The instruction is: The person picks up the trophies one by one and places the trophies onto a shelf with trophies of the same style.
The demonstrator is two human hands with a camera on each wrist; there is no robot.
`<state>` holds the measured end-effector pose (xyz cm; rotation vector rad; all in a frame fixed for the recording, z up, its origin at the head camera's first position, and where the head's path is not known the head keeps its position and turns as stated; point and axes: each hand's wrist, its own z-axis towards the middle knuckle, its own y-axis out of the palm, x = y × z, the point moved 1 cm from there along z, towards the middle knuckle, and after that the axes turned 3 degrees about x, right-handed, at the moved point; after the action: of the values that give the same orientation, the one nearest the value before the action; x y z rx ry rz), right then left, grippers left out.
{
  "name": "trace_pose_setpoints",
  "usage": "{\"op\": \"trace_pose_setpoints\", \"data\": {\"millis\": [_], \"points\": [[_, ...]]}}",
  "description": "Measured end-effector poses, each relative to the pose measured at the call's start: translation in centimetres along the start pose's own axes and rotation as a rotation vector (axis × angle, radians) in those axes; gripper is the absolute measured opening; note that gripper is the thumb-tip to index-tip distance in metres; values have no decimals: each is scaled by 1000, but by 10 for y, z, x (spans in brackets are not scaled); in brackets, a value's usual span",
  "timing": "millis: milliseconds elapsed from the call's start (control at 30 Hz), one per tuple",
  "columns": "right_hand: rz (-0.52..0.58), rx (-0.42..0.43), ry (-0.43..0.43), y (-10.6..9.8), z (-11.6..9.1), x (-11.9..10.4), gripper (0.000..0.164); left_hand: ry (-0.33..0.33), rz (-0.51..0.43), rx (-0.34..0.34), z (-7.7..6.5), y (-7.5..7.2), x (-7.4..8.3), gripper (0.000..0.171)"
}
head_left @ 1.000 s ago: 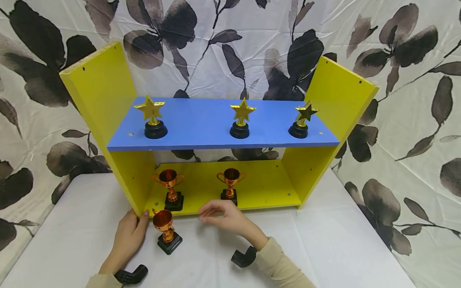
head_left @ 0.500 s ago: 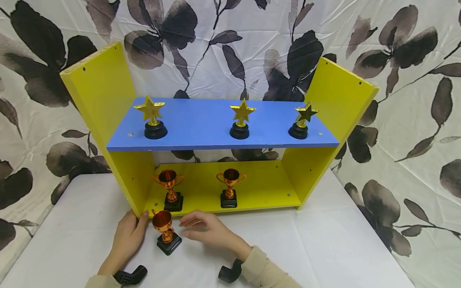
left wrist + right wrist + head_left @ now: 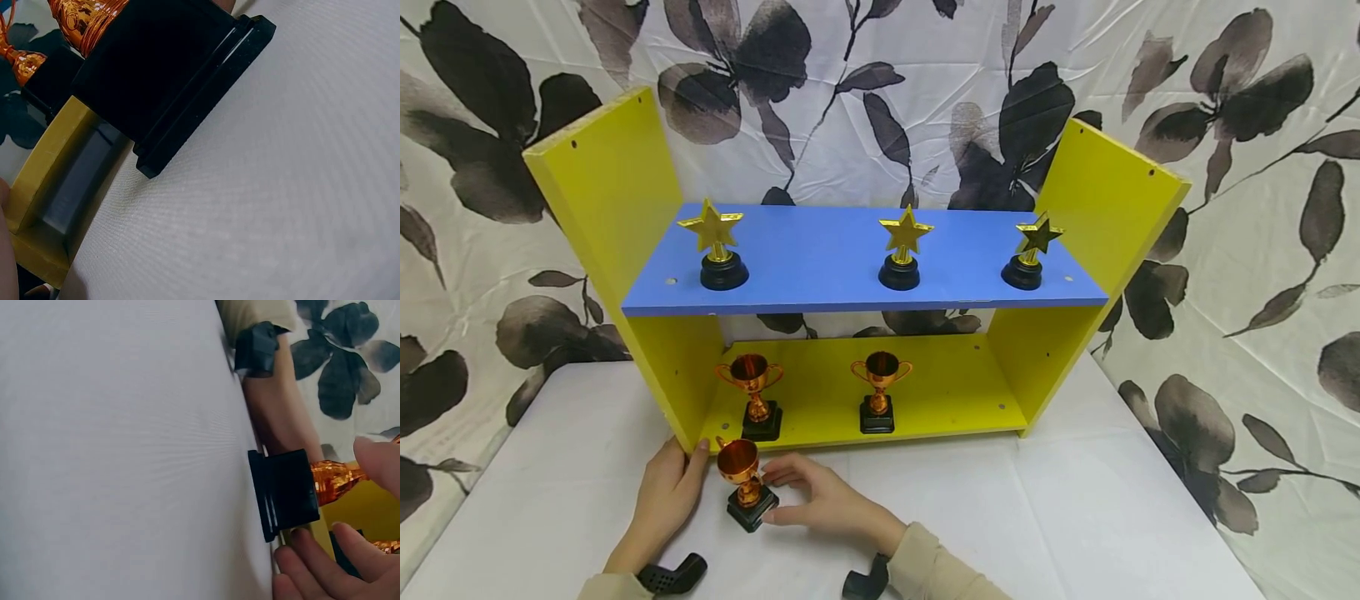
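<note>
A copper-coloured trophy cup (image 3: 739, 462) on a black square base stands on the white table, just in front of the yellow and blue shelf (image 3: 865, 307). My right hand (image 3: 831, 502) is at its right side, thumb and fingers spread around the base and stem without closing on it. In the right wrist view the black base (image 3: 287, 490) shows between thumb and fingers. My left hand (image 3: 662, 496) holds the lower front corner of the shelf's left side panel, thumb on the inner side and fingers outside. The same trophy's base (image 3: 150, 75) looms large in the left wrist view.
Two more copper trophy cups, one at left (image 3: 760, 417) and one near the middle (image 3: 877, 414), stand on the yellow bottom board. Gold star trophies at left (image 3: 722, 267), middle (image 3: 899, 268) and right (image 3: 1022, 268) stand on the blue board. A floral cloth (image 3: 880, 50) hangs behind.
My right hand has moved left and toward me, from in front of the middle trophy cup to the one on the table. The left hand and the trophies have stayed put.
</note>
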<state>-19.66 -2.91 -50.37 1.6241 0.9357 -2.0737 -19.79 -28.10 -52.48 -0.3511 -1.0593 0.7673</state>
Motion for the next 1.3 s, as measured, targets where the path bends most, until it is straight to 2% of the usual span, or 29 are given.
{"op": "trace_pose_setpoints", "data": {"millis": [200, 567, 800, 967, 1300], "points": [[-18, -28, 46, 2, 0, 2, 56, 0, 4, -3, 0, 0, -1, 33], [-8, 8, 53, 7, 2, 4, 62, 7, 1, -1, 1, 1, -1, 33], [-15, 19, 53, 10, 8, -5, 65, 1, 33, 18, 0, 2, -2, 29], [-3, 43, 47, 10, 13, -12, 64, 0, 26, 8, 0, 2, -1, 30], [9, 96, -13, 4, 19, -32, 62, 2, 29, 9, 0, 1, -1, 31]]}}
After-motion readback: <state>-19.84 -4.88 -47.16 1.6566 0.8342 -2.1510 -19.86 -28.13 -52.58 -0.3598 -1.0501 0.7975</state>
